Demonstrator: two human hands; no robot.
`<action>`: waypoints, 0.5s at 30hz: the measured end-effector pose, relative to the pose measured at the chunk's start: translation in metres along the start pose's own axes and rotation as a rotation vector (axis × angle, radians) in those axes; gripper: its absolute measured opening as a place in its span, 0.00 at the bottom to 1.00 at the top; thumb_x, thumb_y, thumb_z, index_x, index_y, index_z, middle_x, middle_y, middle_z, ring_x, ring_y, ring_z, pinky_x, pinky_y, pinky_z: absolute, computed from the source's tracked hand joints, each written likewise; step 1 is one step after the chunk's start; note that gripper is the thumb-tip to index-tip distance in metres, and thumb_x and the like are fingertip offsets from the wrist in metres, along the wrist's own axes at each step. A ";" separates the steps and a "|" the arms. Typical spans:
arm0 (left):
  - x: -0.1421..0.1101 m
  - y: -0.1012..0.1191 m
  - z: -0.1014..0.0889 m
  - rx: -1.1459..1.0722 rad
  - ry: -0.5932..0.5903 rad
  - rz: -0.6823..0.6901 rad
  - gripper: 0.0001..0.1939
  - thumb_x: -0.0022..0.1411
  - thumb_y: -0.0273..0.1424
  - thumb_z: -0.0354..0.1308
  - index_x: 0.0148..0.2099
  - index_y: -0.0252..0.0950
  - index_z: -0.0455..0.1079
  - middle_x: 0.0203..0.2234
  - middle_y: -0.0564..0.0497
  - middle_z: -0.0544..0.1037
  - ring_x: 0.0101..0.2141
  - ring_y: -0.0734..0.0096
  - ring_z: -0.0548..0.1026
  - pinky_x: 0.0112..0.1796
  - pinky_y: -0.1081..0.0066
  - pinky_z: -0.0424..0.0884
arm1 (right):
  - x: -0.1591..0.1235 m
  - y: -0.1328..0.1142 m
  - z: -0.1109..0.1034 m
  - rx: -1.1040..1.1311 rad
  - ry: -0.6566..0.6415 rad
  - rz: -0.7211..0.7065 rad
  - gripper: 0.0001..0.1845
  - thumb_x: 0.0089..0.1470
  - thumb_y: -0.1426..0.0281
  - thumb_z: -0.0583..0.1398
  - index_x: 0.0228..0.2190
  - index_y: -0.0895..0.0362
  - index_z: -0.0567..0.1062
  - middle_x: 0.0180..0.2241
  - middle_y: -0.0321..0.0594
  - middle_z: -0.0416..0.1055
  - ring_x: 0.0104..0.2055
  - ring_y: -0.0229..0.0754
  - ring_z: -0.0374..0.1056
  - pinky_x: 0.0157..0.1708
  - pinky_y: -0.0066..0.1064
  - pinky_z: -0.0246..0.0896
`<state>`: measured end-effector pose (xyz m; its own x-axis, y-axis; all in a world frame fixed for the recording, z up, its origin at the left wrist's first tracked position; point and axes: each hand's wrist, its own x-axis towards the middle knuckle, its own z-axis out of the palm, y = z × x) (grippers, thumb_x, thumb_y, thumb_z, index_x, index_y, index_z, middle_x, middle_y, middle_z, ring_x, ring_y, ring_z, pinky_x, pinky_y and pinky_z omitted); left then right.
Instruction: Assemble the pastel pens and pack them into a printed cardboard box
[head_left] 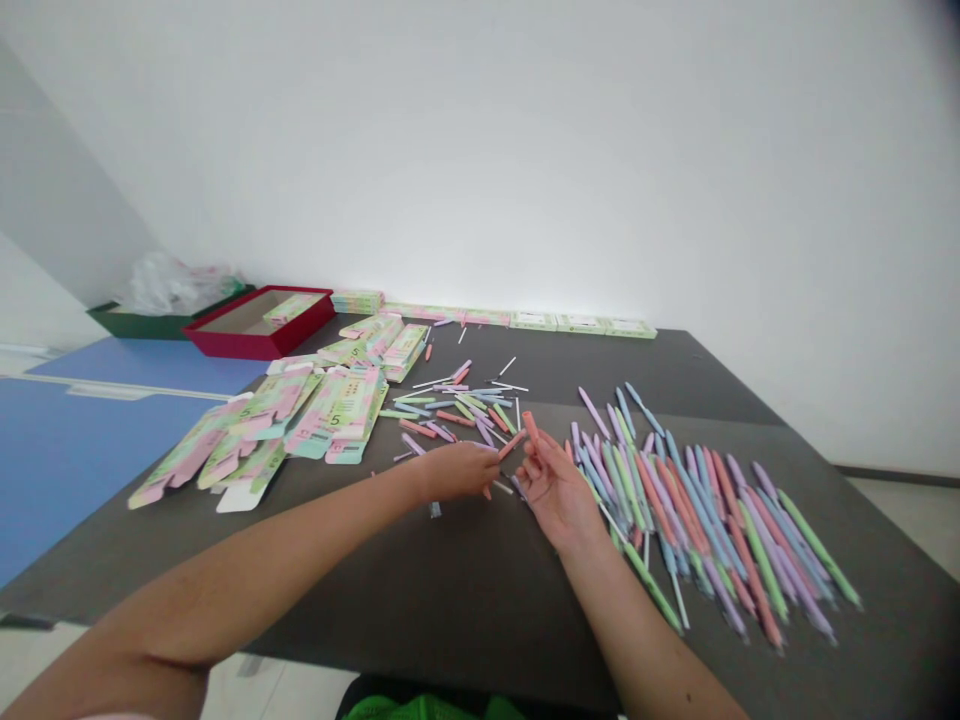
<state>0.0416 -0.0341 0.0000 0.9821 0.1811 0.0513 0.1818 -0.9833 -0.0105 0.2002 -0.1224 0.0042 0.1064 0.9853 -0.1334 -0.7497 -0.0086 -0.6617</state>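
My left hand [454,472] and my right hand [556,497] meet over the dark grey table [465,590]. My right fingers hold a coral pen barrel [531,429], which points away from me. A shorter coral pen piece [512,445] runs from my left fingertips toward my right hand. Just right of my right hand lies a large fanned pile of pastel pens [697,525] in lilac, blue, green and coral. Loose pen barrels and white refill sticks [454,408] lie scattered ahead of my hands. Flattened pink-and-green printed cartons [330,415] lie to the left.
A red box [259,338] and a green box [135,322] with a plastic bag [174,286] stand beyond the table's far left corner. Stacked cartons [510,320] line the far edge against the white wall. A blue surface [90,450] lies left of the table.
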 end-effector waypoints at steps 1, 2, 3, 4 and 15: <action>-0.002 -0.003 -0.007 -0.040 0.046 -0.051 0.02 0.55 0.25 0.58 0.34 0.33 0.68 0.31 0.46 0.73 0.33 0.66 0.71 0.33 0.70 0.65 | -0.001 0.000 0.001 -0.014 0.007 -0.016 0.15 0.45 0.67 0.64 0.38 0.53 0.75 0.25 0.30 0.69 0.20 0.29 0.58 0.25 0.23 0.62; -0.004 -0.006 -0.015 -0.109 0.124 -0.135 0.02 0.56 0.25 0.56 0.34 0.33 0.68 0.32 0.46 0.73 0.34 0.67 0.70 0.34 0.71 0.64 | -0.001 0.000 0.002 -0.026 0.016 -0.032 0.15 0.45 0.66 0.64 0.38 0.54 0.75 0.26 0.30 0.69 0.20 0.29 0.58 0.25 0.23 0.61; -0.006 -0.008 -0.022 -0.196 0.227 -0.242 0.02 0.56 0.25 0.55 0.34 0.34 0.67 0.32 0.48 0.72 0.34 0.68 0.70 0.35 0.71 0.64 | -0.003 -0.001 0.003 -0.036 0.025 -0.051 0.15 0.45 0.66 0.64 0.38 0.54 0.75 0.26 0.31 0.70 0.21 0.29 0.59 0.25 0.23 0.61; -0.009 -0.009 -0.028 -0.295 0.328 -0.351 0.01 0.57 0.26 0.54 0.33 0.34 0.67 0.31 0.49 0.72 0.34 0.69 0.69 0.36 0.72 0.64 | -0.004 -0.001 0.005 -0.044 0.030 -0.068 0.14 0.45 0.66 0.64 0.37 0.54 0.75 0.28 0.32 0.71 0.22 0.30 0.60 0.25 0.23 0.61; -0.005 0.030 -0.050 -1.700 0.979 -0.731 0.14 0.53 0.37 0.62 0.26 0.34 0.61 0.17 0.62 0.54 0.17 0.85 0.51 0.19 0.81 0.51 | -0.010 0.014 0.006 -0.025 0.079 -0.024 0.11 0.43 0.68 0.66 0.33 0.54 0.76 0.28 0.33 0.71 0.26 0.32 0.65 0.26 0.24 0.63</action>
<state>0.0393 -0.0652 0.0493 0.3230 0.9463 0.0146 -0.3396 0.1015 0.9351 0.1846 -0.1310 0.0008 0.1761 0.9687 -0.1747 -0.7297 0.0093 -0.6837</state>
